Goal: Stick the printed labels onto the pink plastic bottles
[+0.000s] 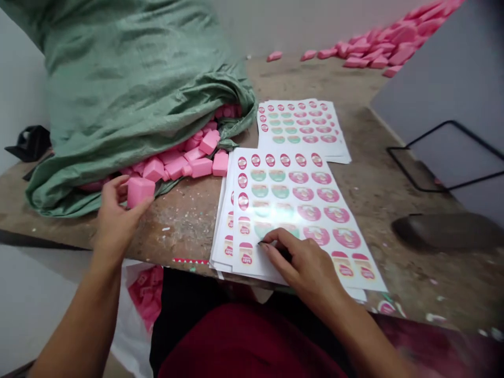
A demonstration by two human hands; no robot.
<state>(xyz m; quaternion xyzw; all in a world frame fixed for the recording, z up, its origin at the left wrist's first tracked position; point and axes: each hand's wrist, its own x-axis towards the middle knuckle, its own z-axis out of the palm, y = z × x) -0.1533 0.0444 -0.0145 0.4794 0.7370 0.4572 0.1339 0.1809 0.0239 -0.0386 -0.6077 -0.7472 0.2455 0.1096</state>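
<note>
At the sack's mouth, my left hand [118, 207] is closed on a small pink plastic bottle [140, 192], gripped between thumb and fingers. Several more pink bottles [177, 167] spill from the green sack [145, 63] just beyond it. My right hand [301, 260] rests on the top sticker sheet [271, 266], its fingers pinched around a thin dark tool [260, 243] whose tip pokes out; most of it is hidden. Rows of pink oval, green and "BABY" labels cover that sheet, which lies on a stack at the table's front edge.
Behind lies a second stack of sticker sheets [342, 152]. A heap of pink bottles [378, 50] is piled at the back right. On the right are a black wire frame [417, 189] and a grey panel [444, 94]. Below the table edge hangs a white bag [128, 320] with pink pieces.
</note>
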